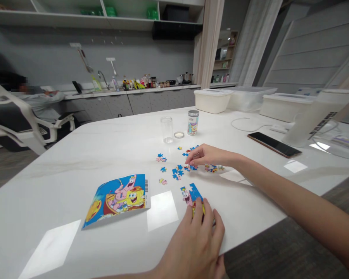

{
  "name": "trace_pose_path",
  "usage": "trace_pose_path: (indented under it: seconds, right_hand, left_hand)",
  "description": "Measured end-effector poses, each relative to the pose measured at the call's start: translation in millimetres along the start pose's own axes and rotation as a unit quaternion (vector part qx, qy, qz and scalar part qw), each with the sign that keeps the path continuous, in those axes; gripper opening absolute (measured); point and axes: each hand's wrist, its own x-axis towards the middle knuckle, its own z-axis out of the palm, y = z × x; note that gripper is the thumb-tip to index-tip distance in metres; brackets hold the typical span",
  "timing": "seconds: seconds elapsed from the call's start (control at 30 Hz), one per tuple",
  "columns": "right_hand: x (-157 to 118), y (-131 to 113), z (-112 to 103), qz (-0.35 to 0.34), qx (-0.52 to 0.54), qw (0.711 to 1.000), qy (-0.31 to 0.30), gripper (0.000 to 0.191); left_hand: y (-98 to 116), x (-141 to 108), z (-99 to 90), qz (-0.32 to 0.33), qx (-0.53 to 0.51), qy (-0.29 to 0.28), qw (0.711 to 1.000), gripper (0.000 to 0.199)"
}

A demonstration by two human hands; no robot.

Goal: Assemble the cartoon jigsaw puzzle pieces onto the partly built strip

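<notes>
Taking the clock face as centred on the joined puzzle section (196,192), with twelve pointing away from the person, that section lies on the white table (58,170) near its close edge, partly covered by the left hand (196,232). The left fingers are slightly spread and bent over the section, resting on it; the thumb is mostly hidden.

At twelve o'clock the right hand (208,155) is low among the loose pieces, thumb and forefinger drawn close together at the tips. Whether a piece is pinched between them cannot be told. A blue cluster of pieces (177,172) lies at eleven o'clock, a pale piece (163,181) at ten, and a mixed group (213,168) at one, just beside the right hand.

The printed picture sheet (120,199) lies at nine o'clock, one edge lifted. Farther out toward twelve stand the labelled jar (193,123) and the clear jar (166,130), with a lid (179,135) between them.

The step in hand appears to be choosing a loose piece while the left hand steadies the joined part. The next move seems to call for a firm pinch on one piece and matching its outline to the section's open edge.
</notes>
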Motion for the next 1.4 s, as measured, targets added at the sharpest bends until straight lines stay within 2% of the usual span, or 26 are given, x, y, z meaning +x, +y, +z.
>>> trace_pose_path:
  seconds: [0.17, 0.47, 0.73, 0.93, 1.2, 1.4]
  right_hand:
    - [2.6, 1.7, 7.2, -0.020, -0.036, 0.999, -0.024, 0.019]
    - [0.3, -10.2, 23.1, -0.046, -0.080, 0.993, -0.078, 0.016]
    - [-2.0, -13.8, 27.8, -0.061, -0.085, 0.992, -0.076, 0.014]
    - [-0.8, -8.3, 32.0, -0.052, -0.038, 0.995, -0.081, 0.021]
    - [-2.0, -9.6, 29.7, -0.053, -0.041, 0.994, -0.086, 0.021]
    - [-2.5, -12.0, 32.6, -0.034, -0.017, 0.997, -0.072, 0.018]
  left_hand:
    - [-0.8, 1.0, -2.5, -0.003, -0.005, 0.000, 1.000, 0.062]
    - [-1.0, 1.5, -0.8, -0.010, 0.009, 0.024, 1.000, 0.061]
    - [-1.4, 2.6, -1.8, -0.008, 0.022, 0.030, 0.999, 0.061]
    - [-0.8, 2.7, -1.7, -0.009, 0.028, 0.047, 0.998, 0.058]
    - [-0.4, 2.8, -4.1, -0.012, 0.018, 0.016, 1.000, 0.059]
    - [-0.7, 1.9, -2.7, -0.010, 0.020, 0.017, 1.000, 0.061]
